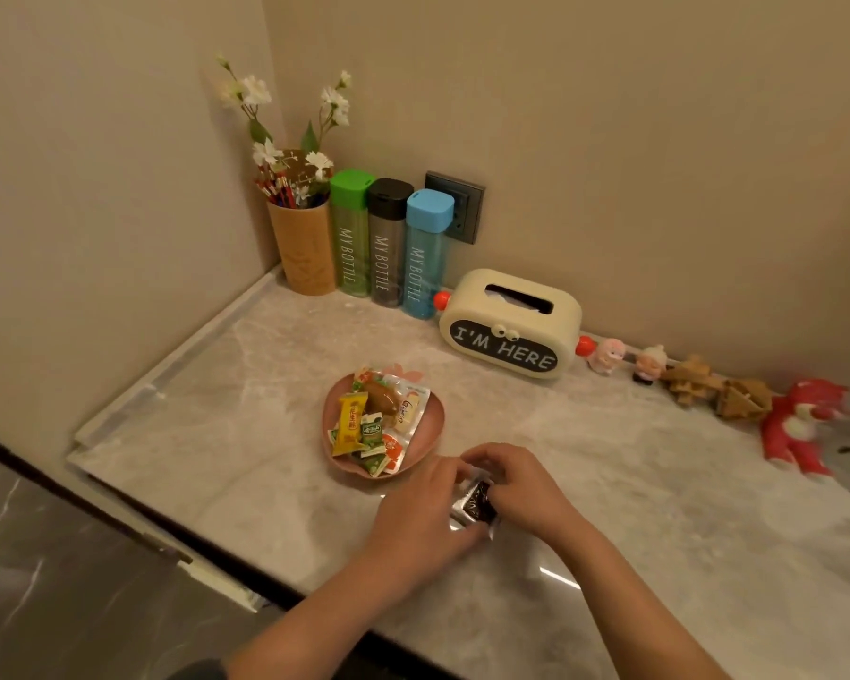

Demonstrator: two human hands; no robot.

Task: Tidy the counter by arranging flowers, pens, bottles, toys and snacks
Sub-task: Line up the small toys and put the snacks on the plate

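1. Small dark foil-wrapped snack packet point(476, 500): held low over the near-centre of the pale marble counter point(217, 409), just near-right of the plate. The left hand point(423, 512) clasps its near-left edge with curled fingers. The right hand point(516, 488) pinches its far-right edge.
2. Step in hand (judged): move the packet onto the pink leaf-shaped plate point(434, 418). Best laid flat on the bare right part, released low, so that the pile does not slide over the rim.
3. Counts:
   - Snacks on the plate: about seven; they overlap, so the count is uncertain.
   - Square-capped clear bottles: three, green point(352, 233), grey point(387, 242) and blue point(425, 252), in a row at the far left.
   - Tan cylindrical pen holder point(305, 247): one, holding white artificial flowers point(266, 95).
   - Toys along the far right wall: five.
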